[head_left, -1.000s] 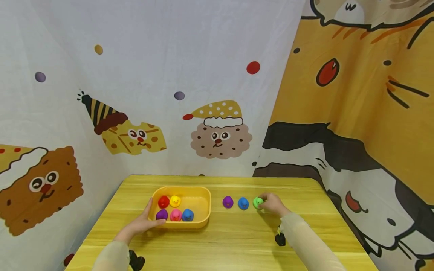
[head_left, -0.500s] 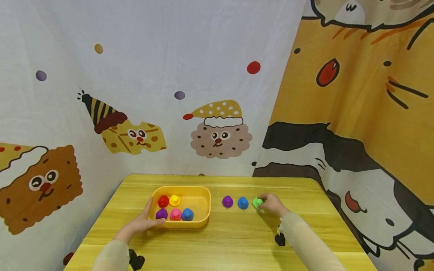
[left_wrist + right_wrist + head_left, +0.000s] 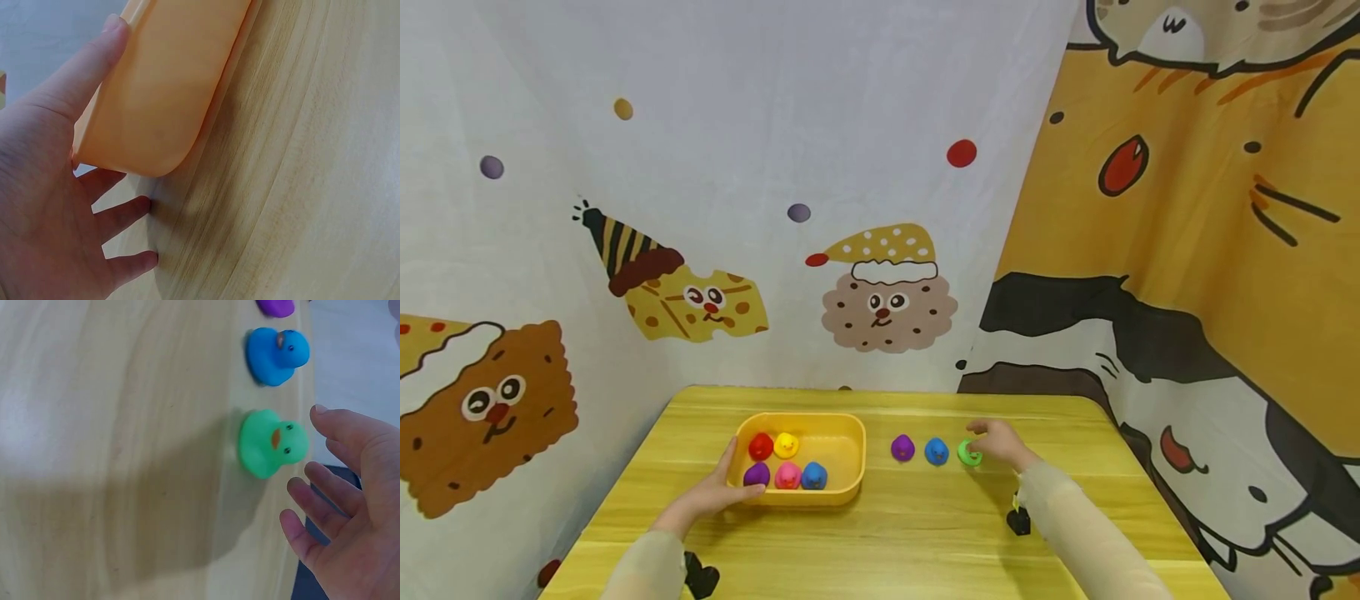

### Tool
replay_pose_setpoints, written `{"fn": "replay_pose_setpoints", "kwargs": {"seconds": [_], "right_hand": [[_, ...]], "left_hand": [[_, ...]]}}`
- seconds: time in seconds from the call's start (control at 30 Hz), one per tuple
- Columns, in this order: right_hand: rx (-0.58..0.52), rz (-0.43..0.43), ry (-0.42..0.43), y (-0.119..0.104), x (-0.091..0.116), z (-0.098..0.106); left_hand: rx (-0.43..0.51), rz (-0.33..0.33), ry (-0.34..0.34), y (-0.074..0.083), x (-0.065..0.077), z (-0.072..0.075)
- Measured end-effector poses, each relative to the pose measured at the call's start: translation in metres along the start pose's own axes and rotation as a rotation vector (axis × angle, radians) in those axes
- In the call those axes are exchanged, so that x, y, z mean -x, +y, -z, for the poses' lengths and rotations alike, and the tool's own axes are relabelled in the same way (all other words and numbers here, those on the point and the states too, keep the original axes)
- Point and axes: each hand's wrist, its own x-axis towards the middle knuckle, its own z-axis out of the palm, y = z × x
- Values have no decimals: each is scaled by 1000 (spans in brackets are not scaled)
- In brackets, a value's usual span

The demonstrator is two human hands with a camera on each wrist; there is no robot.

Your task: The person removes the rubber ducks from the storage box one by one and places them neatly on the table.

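The green duck (image 3: 966, 455) sits on the bench (image 3: 880, 546), at the right end of a short row, and the right hand (image 3: 1006, 443) is just beside it with thumb and fingers parted, gripping nothing — the right wrist view shows a gap between the fingertips and the duck. Next along the row, to the left, is a blue duck (image 3: 936, 452), then a purple duck (image 3: 902, 448), each a little apart from its neighbour. Farther left stands a shallow orange tray (image 3: 812, 498), upright on the bench. The left hand (image 3: 709, 493) is spread wide at its left end, the thumb lying along the near rim and the other fingers fanned out around the end wall. Five more ducks are inside: a red one (image 3: 761, 447) and a yellow one (image 3: 786, 446) towards the back, then a second purple one (image 3: 757, 477), a pink one (image 3: 787, 477) and a second blue one (image 3: 814, 477) along the front — all five in the left and middle part. Behind the bench hangs pale cloth (image 3: 887, 100) printed with cartoon faces and dots.
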Motion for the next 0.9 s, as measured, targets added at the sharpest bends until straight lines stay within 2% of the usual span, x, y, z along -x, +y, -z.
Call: {"fn": "replay_pose_setpoints", "kwargs": {"seconds": [0.23, 0.53, 0.9], "right_hand": [[3, 53, -16, -20, -8, -3], [-82, 112, -55, -48, -12, -19], [-87, 191, -112, -81, -18, -38]], "left_hand": [[-21, -13, 9, 0, 2, 2], [15, -9, 13, 1, 1, -1], [13, -4, 17, 2, 3, 0]]}}
